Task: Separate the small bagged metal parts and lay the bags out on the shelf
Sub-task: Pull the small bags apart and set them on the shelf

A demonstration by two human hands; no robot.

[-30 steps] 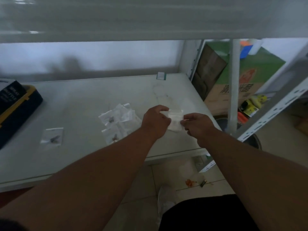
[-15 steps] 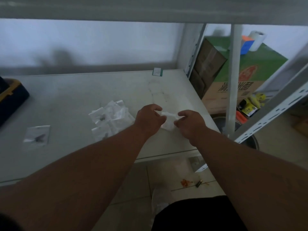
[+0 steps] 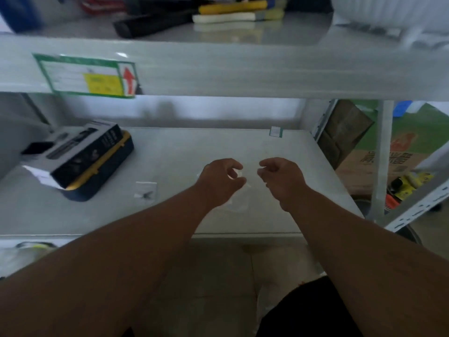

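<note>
My left hand hovers over the middle of the white shelf and pinches a small clear bag between thumb and fingers. About a hand's width to its right, my right hand has its fingers curled, and its fingertips seem to pinch a thin bit of clear plastic, blurred. More clear bags lie on the shelf under and behind my left wrist, mostly hidden. One bag with a dark metal part lies flat by itself to the left.
A black and yellow case with boxes on it sits at the shelf's left. The upper shelf's beam, with a green label, hangs close above. A steel post and cardboard boxes stand at the right.
My hands, which held one bag together, have pulled apart. The view has tilted up, so the upper shelf and the case now show.
</note>
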